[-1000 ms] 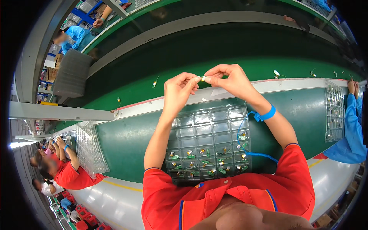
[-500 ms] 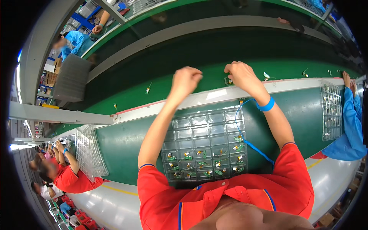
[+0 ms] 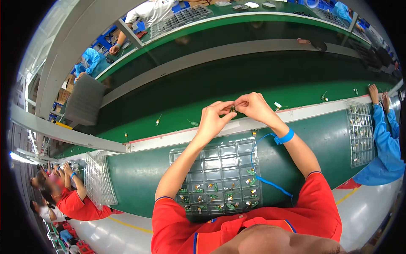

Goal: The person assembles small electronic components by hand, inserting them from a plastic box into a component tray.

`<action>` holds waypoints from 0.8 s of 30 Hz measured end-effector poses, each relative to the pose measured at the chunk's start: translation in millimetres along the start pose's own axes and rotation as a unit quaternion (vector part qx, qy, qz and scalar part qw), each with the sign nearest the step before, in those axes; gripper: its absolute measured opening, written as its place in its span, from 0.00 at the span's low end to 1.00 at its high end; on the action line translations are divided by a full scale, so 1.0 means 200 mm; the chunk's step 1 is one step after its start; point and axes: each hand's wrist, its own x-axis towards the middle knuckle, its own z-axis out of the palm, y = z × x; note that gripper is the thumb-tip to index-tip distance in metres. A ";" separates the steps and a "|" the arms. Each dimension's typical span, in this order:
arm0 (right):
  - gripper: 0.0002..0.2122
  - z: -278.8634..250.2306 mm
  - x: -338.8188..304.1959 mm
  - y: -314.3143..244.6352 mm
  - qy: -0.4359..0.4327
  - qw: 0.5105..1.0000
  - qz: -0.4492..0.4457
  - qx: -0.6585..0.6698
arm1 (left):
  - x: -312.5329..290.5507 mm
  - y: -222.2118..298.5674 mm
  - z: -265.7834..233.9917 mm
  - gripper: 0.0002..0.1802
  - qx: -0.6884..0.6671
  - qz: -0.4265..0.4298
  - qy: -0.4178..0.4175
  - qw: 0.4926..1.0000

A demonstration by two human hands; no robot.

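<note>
My left hand (image 3: 216, 119) and my right hand (image 3: 253, 106) meet above the green belt. Both pinch a small circuit board (image 3: 232, 109), mostly covered by my fingertips. A blue strap (image 3: 284, 136) rings my right wrist, its coiled cord (image 3: 272, 185) trailing over the bench. In front of me lies a clear compartment tray (image 3: 210, 153); its nearer cells hold several small green boards with wires, and its farther cells look bare. Left of my hands, a green board (image 3: 193, 123) rests on the belt, with a wired board (image 3: 157, 121) farther left.
More small parts lie on the belt at right, including a white piece (image 3: 277, 105) and a wired board (image 3: 325, 98). A white rail (image 3: 304, 112) divides belt from bench. Filled tray (image 3: 360, 131) and blue-sleeved co-worker (image 3: 387, 131) are right; tilted clear trays (image 3: 100, 178) stand left.
My hands have come together from apart, and both now pinch the small board that was by my right hand. The whole view has shifted, showing more of the far bench.
</note>
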 end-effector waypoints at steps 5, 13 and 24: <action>0.10 -0.05 -0.03 -0.14 -0.014 0.988 0.079 0.132 | -0.08 0.18 -0.06 0.21 -0.046 0.023 0.026 0.998; 0.10 -0.06 -0.11 -0.36 -0.024 0.993 0.065 0.101 | -0.17 0.16 -0.12 0.17 -0.104 0.066 0.061 0.991; 0.11 0.03 -0.15 -0.37 0.028 0.997 -0.055 0.045 | -0.20 0.12 -0.15 0.10 -0.342 -0.112 0.101 0.927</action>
